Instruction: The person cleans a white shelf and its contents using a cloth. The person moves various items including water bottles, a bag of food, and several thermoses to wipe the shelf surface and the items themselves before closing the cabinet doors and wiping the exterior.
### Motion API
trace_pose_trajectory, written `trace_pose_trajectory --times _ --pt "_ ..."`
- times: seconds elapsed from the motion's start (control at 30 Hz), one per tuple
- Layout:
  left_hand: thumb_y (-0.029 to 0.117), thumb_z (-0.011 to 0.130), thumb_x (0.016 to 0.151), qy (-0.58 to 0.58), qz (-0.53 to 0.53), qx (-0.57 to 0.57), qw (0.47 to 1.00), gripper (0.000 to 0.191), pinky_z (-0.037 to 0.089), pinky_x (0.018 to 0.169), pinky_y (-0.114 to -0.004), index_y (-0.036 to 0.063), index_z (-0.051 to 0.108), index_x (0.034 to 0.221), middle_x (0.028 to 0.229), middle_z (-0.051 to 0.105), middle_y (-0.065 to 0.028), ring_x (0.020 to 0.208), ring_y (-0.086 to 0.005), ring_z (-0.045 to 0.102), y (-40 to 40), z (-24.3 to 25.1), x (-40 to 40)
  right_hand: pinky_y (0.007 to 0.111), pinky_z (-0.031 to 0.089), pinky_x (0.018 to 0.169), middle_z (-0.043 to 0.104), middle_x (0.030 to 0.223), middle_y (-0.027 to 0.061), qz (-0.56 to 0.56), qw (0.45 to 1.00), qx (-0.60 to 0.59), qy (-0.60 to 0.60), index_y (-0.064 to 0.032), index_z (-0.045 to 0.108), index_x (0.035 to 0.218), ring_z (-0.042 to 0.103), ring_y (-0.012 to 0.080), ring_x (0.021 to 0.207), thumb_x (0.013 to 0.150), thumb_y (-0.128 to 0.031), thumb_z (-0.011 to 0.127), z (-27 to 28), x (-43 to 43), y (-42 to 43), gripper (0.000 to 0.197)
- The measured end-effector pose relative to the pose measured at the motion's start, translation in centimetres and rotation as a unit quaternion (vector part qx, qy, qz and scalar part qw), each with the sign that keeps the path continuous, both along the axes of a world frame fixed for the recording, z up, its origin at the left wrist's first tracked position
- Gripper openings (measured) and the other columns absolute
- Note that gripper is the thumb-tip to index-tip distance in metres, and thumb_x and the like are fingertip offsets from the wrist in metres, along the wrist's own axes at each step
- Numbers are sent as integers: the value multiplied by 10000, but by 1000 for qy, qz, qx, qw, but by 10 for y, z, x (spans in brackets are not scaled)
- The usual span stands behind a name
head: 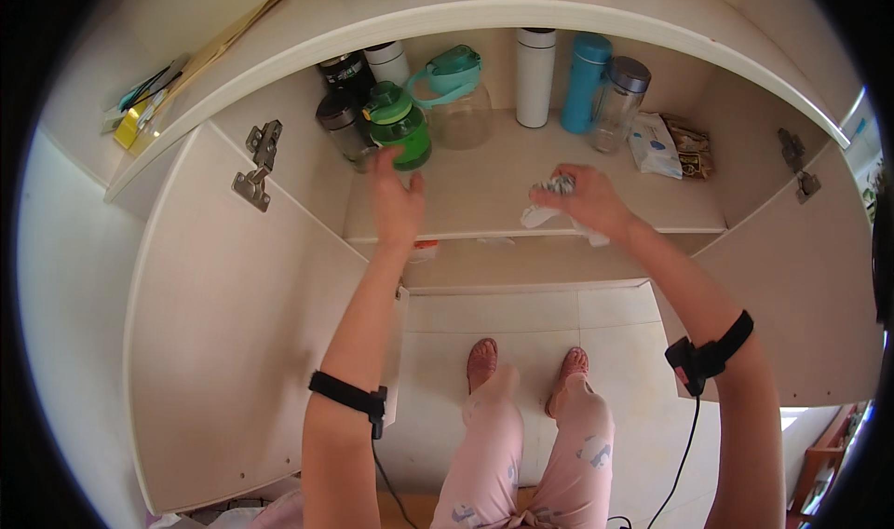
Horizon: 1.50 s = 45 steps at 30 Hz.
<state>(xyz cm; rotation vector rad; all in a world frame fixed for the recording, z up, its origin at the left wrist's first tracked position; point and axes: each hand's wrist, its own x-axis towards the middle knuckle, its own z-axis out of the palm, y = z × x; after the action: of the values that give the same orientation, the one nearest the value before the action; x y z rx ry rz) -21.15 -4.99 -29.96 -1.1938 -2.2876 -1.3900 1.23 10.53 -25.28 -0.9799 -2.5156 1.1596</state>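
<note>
My right hand (590, 197) is closed around a crumpled white cloth (541, 215) with a dark pattern, above the front of the cabinet shelf (475, 208). My left hand (398, 204) has its fingers apart in front of a green plastic bottle (408, 134); whether a fingertip touches the bottle is unclear. Beside that bottle stand a clear bottle with a dark lid (346, 127) and a large clear jug with a teal lid (461, 110). Further right are a white flask (536, 78), a blue flask (585, 85) and a clear bottle with a grey lid (620, 106).
The left cabinet door (230, 333) and right door (782, 270) stand open on metal hinges. A black flask (349, 75) and another white flask (387, 61) are at the back left. A white packet (654, 145) and brown packets (691, 145) lie at the right.
</note>
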Motion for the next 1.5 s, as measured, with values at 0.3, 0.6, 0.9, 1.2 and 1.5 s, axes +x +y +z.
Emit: trace_pose_trajectory --times 0.3,0.6,0.9,1.2,1.5 --pt "45 714 665 216 22 -78 973 602 400 960 -408 -23 441 1198 1233 452 -199 1154 -368 427 38 57 -68 364 479 794 546 1202 116 121 957 232 123 -82 496 1208 572 295 1009 772 -117 614 -5 -105 30 453" --pt "360 831 560 79 19 -279 957 1069 400 990 -340 -115 248 1321 1320 407 -251 1224 -330 422 81 65 -108 386 490 829 409 1337 68 170 919 356 19 -124 360 1315 531 299 1067 767 22 570 2 -165 39 604" --pt "401 833 534 -134 -139 -231 954 843 495 820 -315 -44 513 1175 1089 608 -193 1004 -262 606 73 64 -57 391 485 714 556 977 115 118 918 336 175 -45 579 1003 574 329 878 769 -92 653 -6 -100 60 250" --pt "221 834 511 -58 -89 -100 989 680 485 841 -338 26 549 1097 1014 635 -133 952 -257 613 31 55 -2 409 466 767 549 995 120 100 934 289 182 -62 544 950 537 336 949 663 -79 721 10 -7 0 338" --pt "198 838 520 -110 -185 -108 971 708 488 831 -351 30 527 1133 1006 634 -110 921 -240 617 -63 145 128 404 470 757 531 924 103 113 907 363 180 -42 516 883 527 325 949 578 64 659 89 128 -88 354"
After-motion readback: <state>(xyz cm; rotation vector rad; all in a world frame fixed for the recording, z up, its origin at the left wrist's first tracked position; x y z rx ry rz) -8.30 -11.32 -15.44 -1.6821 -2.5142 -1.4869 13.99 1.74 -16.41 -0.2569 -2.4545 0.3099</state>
